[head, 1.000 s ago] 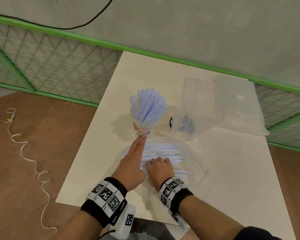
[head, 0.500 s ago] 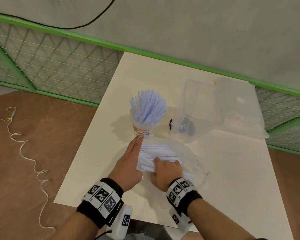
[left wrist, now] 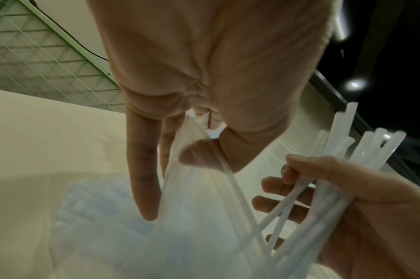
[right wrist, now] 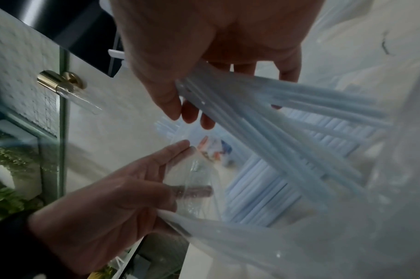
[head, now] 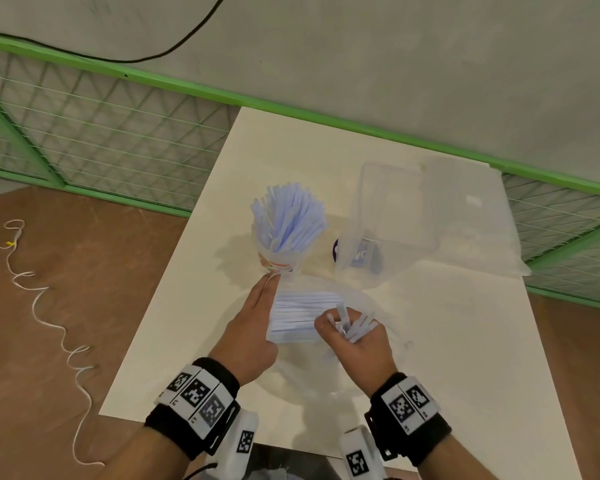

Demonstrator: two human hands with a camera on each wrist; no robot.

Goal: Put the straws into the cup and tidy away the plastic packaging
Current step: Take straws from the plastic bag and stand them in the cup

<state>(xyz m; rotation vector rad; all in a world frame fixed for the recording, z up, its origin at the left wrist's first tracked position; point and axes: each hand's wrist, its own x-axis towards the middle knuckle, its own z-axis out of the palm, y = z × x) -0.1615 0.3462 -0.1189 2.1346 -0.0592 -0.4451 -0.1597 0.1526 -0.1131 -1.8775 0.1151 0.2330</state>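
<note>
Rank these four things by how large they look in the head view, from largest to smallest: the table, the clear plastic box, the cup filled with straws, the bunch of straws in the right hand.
1. table
2. clear plastic box
3. cup filled with straws, straws included
4. bunch of straws gripped in the right hand; partly hidden in the fist, so more may exist than shows.

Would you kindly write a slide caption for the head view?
Right hand lifts a bunch of straws from the plastic bag held by the left hand, near the cup.
</note>
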